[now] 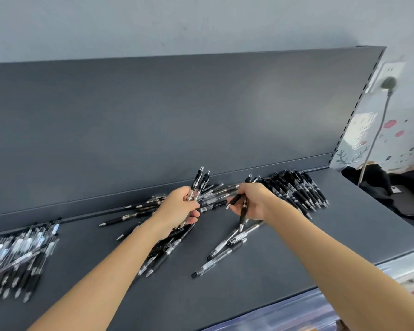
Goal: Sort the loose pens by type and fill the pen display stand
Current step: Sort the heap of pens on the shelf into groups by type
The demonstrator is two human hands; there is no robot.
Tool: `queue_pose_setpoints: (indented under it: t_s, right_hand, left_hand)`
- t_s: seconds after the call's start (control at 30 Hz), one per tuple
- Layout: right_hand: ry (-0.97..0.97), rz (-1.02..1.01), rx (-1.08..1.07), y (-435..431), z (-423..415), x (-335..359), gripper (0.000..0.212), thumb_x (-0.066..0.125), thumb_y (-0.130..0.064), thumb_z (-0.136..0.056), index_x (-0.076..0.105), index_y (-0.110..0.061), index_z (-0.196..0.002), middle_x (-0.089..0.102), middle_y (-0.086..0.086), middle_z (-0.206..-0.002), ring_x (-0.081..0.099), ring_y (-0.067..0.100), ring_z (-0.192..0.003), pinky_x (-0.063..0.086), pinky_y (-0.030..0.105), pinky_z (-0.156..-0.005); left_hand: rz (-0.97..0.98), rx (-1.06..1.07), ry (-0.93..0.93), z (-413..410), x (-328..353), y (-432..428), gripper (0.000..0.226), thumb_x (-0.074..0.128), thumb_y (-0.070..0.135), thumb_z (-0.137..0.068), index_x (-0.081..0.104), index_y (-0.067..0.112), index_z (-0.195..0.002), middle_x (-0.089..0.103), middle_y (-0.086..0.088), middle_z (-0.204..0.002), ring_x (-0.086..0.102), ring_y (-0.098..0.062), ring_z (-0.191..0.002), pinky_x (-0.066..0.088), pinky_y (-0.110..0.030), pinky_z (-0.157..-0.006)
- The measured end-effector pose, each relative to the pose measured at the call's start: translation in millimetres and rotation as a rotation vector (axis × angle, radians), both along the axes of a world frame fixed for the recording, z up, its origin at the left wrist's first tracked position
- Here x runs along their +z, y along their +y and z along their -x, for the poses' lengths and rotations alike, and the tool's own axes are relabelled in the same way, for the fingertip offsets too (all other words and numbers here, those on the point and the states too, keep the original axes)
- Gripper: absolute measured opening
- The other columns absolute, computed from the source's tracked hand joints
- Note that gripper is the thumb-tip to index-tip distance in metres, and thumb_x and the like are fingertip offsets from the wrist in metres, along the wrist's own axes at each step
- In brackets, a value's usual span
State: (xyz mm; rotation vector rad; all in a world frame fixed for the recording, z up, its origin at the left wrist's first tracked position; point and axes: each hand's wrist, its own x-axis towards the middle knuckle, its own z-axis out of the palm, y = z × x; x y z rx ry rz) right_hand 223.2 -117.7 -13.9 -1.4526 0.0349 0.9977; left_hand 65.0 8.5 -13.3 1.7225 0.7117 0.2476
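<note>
1. Two bare forearms reach in from the lower edge over the shelf (pixel 261 283).
2. Left hand (pixel 178 207): fingers curled round a bunch (pixel 199 181) of pens, clicker ends pointing up and away.
3. Right hand (pixel 251 201): fingers curled, gripping a few dark pens (pixel 243 212); one tip points down toward the shelf.
4. Loose pile (pixel 163 249): lies on the shelf under and between the hands, pens crossing at mixed angles.
5. Left row (pixel 22 256): mostly clear-barrelled pens laid side by side at the shelf's left end.
6. Right row (pixel 299 189): black pens laid side by side near the back panel (pixel 153 127), just beyond the right hand.
7. Black bag (pixel 392 187): lies right of the shelf; a grey cable (pixel 373 144) rises from it to a wall socket (pixel 388 72).
</note>
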Motion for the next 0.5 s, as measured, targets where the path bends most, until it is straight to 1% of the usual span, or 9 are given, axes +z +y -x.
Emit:
queue_pose_setpoints:
  t_s: [0.03, 0.07, 0.13, 0.2, 0.23, 0.3, 0.37, 0.43, 0.5]
  right_hand:
    - [-0.001, -0.008, 0.021, -8.3, -6.1, 1.3, 0.008, 0.041, -0.006, -0.092, 0.046, -0.006, -0.085, 0.058, 0.01, -0.063, 0.054, 0.019, -0.056, 0.049, 0.024, -0.049]
    - [-0.006, -0.022, 0.037, -16.4, -12.8, 2.2, 0.011, 0.043, -0.007, -0.09, 0.049, -0.008, -0.081, 0.055, 0.006, -0.057, 0.05, 0.018, -0.052, 0.046, 0.024, -0.051]
    - [-0.01, -0.065, 0.034, -33.2, -28.8, 2.1, 0.015, 0.046, -0.007, -0.09, 0.053, -0.007, -0.076, 0.051, 0.004, -0.054, 0.048, 0.017, -0.049, 0.05, 0.027, -0.055]
    - [-0.032, -0.09, 0.028, -50.8, -43.5, 1.8, 0.012, 0.046, -0.001, -0.091, 0.054, -0.004, -0.083, 0.057, 0.01, -0.064, 0.057, 0.019, -0.051, 0.055, 0.027, -0.052]
    - [-0.062, -0.085, 0.026, -58.8, -51.4, 1.0, 0.011, 0.045, 0.003, -0.092, 0.054, -0.002, -0.088, 0.06, 0.013, -0.071, 0.062, 0.02, -0.053, 0.054, 0.025, -0.048]
    - [-0.155, -0.042, 0.028, -72.3, -69.1, -0.5, 0.011, 0.042, 0.005, -0.093, 0.051, -0.002, -0.094, 0.061, 0.015, -0.075, 0.061, 0.019, -0.052, 0.048, 0.021, -0.042]
    - [-0.258, 0.025, 0.057, -83.6, -87.9, 0.9, 0.011, 0.046, 0.002, -0.093, 0.051, -0.005, -0.086, 0.056, 0.012, -0.068, 0.051, 0.016, -0.049, 0.041, 0.018, -0.038]
    - [-0.335, 0.106, 0.084, -92.8, -109.0, 1.9, 0.015, 0.048, 0.005, -0.089, 0.047, -0.005, -0.078, 0.049, 0.011, -0.063, 0.043, 0.017, -0.048, 0.038, 0.02, -0.039]
    - [-0.452, 0.22, 0.125, -99.0, -125.4, 3.1, 0.017, 0.046, 0.011, -0.08, 0.043, -0.005, -0.076, 0.046, 0.012, -0.057, 0.041, 0.02, -0.043, 0.034, 0.025, -0.042]
  left_hand:
    - [0.039, -0.018, -0.003, -8.6, 1.4, -7.3, 0.009, 0.053, 0.0, -0.092, 0.054, 0.002, -0.101, 0.057, -0.009, -0.087, 0.063, -0.017, -0.072, 0.06, -0.035, -0.071]
    - [0.083, -0.026, -0.01, -17.5, 2.5, -14.7, 0.009, 0.053, -0.001, -0.092, 0.052, 0.002, -0.101, 0.059, -0.01, -0.091, 0.065, -0.019, -0.074, 0.06, -0.038, -0.072]
    - [0.159, -0.024, -0.022, -36.4, 4.5, -30.7, 0.011, 0.052, -0.002, -0.092, 0.049, 0.003, -0.101, 0.061, -0.012, -0.096, 0.065, -0.019, -0.074, 0.061, -0.039, -0.072]
    - [0.203, -0.028, -0.025, -57.0, 5.0, -46.8, 0.014, 0.052, -0.002, -0.093, 0.047, 0.003, -0.104, 0.06, -0.011, -0.094, 0.063, -0.017, -0.072, 0.06, -0.038, -0.072]
    - [0.217, -0.034, -0.026, -67.3, 5.1, -54.6, 0.015, 0.051, -0.003, -0.093, 0.047, 0.002, -0.106, 0.06, -0.01, -0.093, 0.062, -0.016, -0.072, 0.06, -0.037, -0.073]
    - [0.24, -0.042, -0.027, -88.0, 4.4, -68.1, 0.017, 0.049, -0.005, -0.093, 0.047, 0.002, -0.108, 0.059, -0.01, -0.092, 0.06, -0.016, -0.073, 0.06, -0.036, -0.073]
    - [0.275, -0.037, -0.03, -108.4, 3.1, -80.2, 0.017, 0.046, -0.008, -0.093, 0.047, 0.003, -0.106, 0.057, -0.011, -0.092, 0.057, -0.016, -0.074, 0.059, -0.035, -0.075]
    - [0.314, -0.021, -0.026, -128.1, 1.4, -91.2, 0.019, 0.043, -0.01, -0.092, 0.045, 0.003, -0.105, 0.053, -0.013, -0.092, 0.055, -0.016, -0.074, 0.058, -0.036, -0.077]
    - [0.33, 0.004, -0.007, -147.3, -3.7, -99.4, 0.022, 0.039, -0.013, -0.091, 0.044, 0.003, -0.106, 0.05, -0.014, -0.093, 0.053, -0.018, -0.076, 0.057, -0.037, -0.079]
